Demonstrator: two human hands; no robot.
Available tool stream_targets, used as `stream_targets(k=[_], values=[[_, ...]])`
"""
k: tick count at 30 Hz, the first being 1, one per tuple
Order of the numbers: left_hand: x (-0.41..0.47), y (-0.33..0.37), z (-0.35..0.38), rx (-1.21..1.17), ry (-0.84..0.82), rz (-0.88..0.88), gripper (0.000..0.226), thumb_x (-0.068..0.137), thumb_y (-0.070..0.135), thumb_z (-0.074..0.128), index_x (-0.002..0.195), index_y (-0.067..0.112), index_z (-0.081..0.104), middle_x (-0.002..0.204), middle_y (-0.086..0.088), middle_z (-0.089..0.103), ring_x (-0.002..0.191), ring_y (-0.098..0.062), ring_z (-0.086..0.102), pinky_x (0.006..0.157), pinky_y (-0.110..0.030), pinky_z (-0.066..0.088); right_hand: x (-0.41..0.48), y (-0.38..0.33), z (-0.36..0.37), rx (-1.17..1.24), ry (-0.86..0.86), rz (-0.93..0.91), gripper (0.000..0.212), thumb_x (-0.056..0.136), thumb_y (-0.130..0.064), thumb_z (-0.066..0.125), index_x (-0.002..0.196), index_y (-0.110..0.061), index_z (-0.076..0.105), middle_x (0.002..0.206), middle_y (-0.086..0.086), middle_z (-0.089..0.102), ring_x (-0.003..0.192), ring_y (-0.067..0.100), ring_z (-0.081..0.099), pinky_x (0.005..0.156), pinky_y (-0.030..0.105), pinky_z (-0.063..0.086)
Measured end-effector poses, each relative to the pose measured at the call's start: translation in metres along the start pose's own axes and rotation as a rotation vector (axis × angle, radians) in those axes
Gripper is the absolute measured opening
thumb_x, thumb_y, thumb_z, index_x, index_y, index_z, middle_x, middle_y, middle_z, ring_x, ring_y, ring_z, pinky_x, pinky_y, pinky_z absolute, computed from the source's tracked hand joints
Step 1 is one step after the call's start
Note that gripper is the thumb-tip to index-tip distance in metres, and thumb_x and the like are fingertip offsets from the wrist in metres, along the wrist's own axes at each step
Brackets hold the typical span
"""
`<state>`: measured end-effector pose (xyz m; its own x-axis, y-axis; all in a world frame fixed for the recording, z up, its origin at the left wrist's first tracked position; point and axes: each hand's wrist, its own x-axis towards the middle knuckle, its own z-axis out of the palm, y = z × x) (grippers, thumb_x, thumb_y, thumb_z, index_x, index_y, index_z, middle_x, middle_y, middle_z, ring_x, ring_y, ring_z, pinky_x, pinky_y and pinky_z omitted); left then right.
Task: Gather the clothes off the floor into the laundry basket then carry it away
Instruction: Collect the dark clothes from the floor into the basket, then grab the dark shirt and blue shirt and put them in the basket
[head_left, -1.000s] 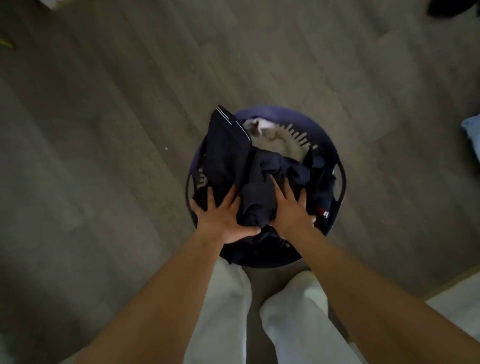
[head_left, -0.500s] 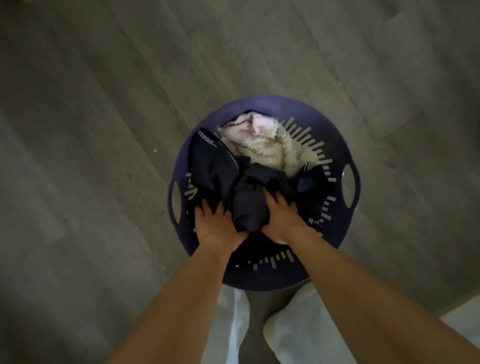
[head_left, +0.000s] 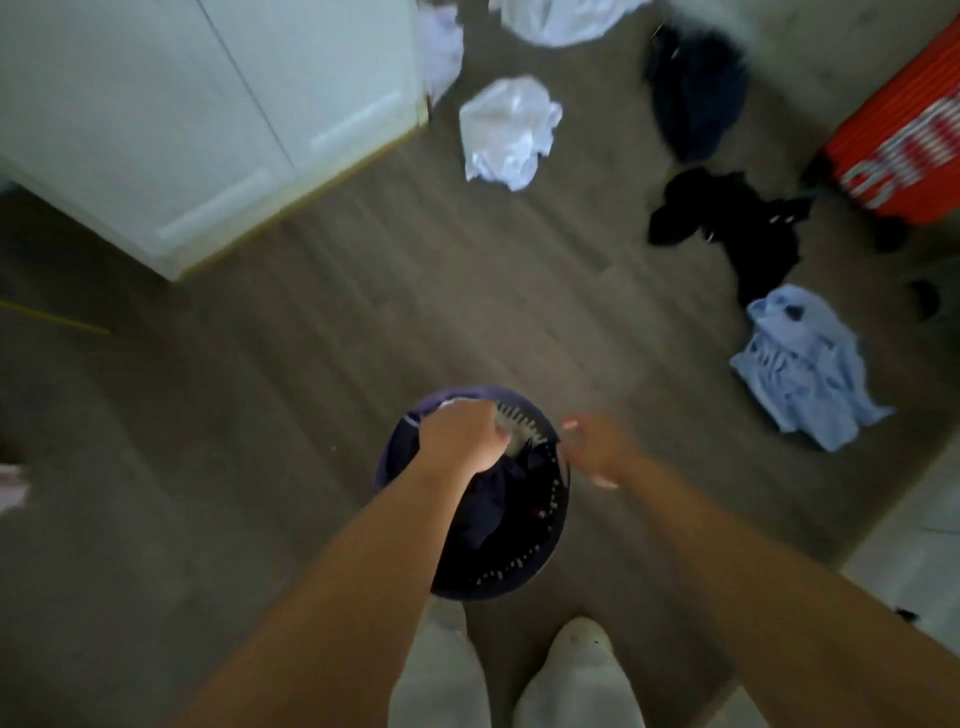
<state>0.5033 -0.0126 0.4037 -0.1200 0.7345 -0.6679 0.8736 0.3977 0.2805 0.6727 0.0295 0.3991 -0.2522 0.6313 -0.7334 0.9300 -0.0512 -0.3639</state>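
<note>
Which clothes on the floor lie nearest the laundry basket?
The light blue shirt, right of the laundry basket; the white bundle, black garment and navy pile lie farther away.

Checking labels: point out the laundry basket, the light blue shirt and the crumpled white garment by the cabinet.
laundry basket (head_left: 519, 577), head view, slotted near wall.
light blue shirt (head_left: 800, 374), head view, middle of the cloth.
white garment (head_left: 506, 130), head view, its crumpled middle.
</note>
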Motion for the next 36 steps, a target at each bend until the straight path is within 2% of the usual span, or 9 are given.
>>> stream_targets(k=[4, 9, 13, 15, 20, 23, 25, 29, 36], values=[[-0.044, 0.06, -0.113, 0.033, 0.098, 0.107, 0.032, 0.094, 0.03, 0.04, 0.114, 0.013, 0.059, 0.113, -0.011, 0.062, 0.104, -0.031, 0.059, 0.086, -0.039, 0.046, -0.072, -0.038, -0.115, -0.039, 0.196, -0.038, 0.036, 0.097, -0.015, 0.046, 0.13, -0.001, 0.055, 0.139, 0.017, 0.052, 0.128, 0.032, 0.048, 0.102, 0.031, 0.035], [-0.12, 0.142, -0.216, 0.098, 0.265, 0.335, 0.03, 0.093, 0.029, 0.04, 0.105, 0.01, 0.059, 0.111, -0.015, 0.062, 0.104, -0.034, 0.058, 0.084, -0.039, 0.044, -0.177, -0.061, -0.223, 0.015, 0.449, -0.096, 0.031, 0.093, -0.016, 0.053, 0.122, -0.006, 0.061, 0.125, 0.013, 0.063, 0.115, 0.029, 0.058, 0.095, 0.031, 0.042], [-0.174, 0.201, -0.267, 0.131, 0.317, 0.465, 0.021, 0.092, 0.022, 0.041, 0.089, 0.009, 0.057, 0.088, -0.008, 0.057, 0.09, -0.031, 0.057, 0.071, -0.033, 0.04, -0.246, -0.057, -0.29, -0.057, 0.519, -0.146, 0.032, 0.091, -0.011, 0.054, 0.122, -0.011, 0.062, 0.122, 0.009, 0.064, 0.111, 0.026, 0.059, 0.093, 0.031, 0.045], [-0.195, 0.231, -0.287, 0.14, 0.351, 0.534, 0.022, 0.091, 0.021, 0.041, 0.081, 0.006, 0.054, 0.084, -0.01, 0.058, 0.085, -0.03, 0.057, 0.07, -0.034, 0.042, -0.275, -0.047, -0.324, -0.048, 0.569, -0.159, 0.031, 0.092, -0.01, 0.054, 0.121, -0.012, 0.062, 0.122, 0.008, 0.064, 0.112, 0.026, 0.059, 0.092, 0.029, 0.044], [-0.234, 0.312, -0.317, 0.21, 0.482, 0.662, 0.029, 0.089, 0.023, 0.043, 0.098, 0.009, 0.066, 0.099, -0.009, 0.067, 0.092, -0.028, 0.061, 0.074, -0.031, 0.045, -0.33, -0.007, -0.394, -0.024, 0.774, -0.162, 0.027, 0.088, -0.014, 0.06, 0.114, -0.01, 0.066, 0.116, 0.01, 0.067, 0.108, 0.026, 0.062, 0.091, 0.028, 0.046], [-0.242, 0.363, -0.327, 0.23, 0.544, 0.68, 0.028, 0.087, 0.027, 0.046, 0.1, 0.016, 0.068, 0.106, -0.005, 0.068, 0.097, -0.028, 0.062, 0.083, -0.033, 0.05, -0.348, 0.018, -0.432, -0.006, 0.822, -0.168, 0.03, 0.089, -0.019, 0.061, 0.118, -0.011, 0.063, 0.114, 0.007, 0.067, 0.103, 0.022, 0.063, 0.088, 0.027, 0.046], [-0.245, 0.398, -0.333, 0.247, 0.569, 0.679, 0.028, 0.088, 0.029, 0.047, 0.104, 0.019, 0.068, 0.11, -0.005, 0.067, 0.099, -0.029, 0.061, 0.082, -0.032, 0.046, -0.355, 0.036, -0.456, 0.022, 0.828, -0.191, 0.032, 0.09, -0.023, 0.062, 0.12, -0.013, 0.06, 0.116, 0.005, 0.064, 0.102, 0.02, 0.062, 0.086, 0.027, 0.047], [-0.248, 0.472, -0.344, 0.216, 0.63, 0.684, 0.028, 0.091, 0.031, 0.049, 0.105, 0.015, 0.068, 0.108, -0.006, 0.068, 0.097, -0.028, 0.063, 0.079, -0.032, 0.044, -0.373, 0.077, -0.506, -0.036, 0.848, -0.189, 0.037, 0.093, -0.03, 0.057, 0.128, -0.016, 0.057, 0.125, 0.003, 0.061, 0.111, 0.02, 0.058, 0.096, 0.031, 0.045], [-0.256, 0.587, -0.343, 0.232, 0.682, 0.761, 0.03, 0.094, 0.032, 0.048, 0.109, 0.014, 0.067, 0.111, -0.006, 0.067, 0.098, -0.027, 0.062, 0.08, -0.033, 0.046, -0.413, 0.151, -0.577, -0.071, 0.94, -0.164, 0.041, 0.096, -0.034, 0.052, 0.134, -0.018, 0.054, 0.132, 0.001, 0.058, 0.122, 0.021, 0.053, 0.102, 0.031, 0.039]])
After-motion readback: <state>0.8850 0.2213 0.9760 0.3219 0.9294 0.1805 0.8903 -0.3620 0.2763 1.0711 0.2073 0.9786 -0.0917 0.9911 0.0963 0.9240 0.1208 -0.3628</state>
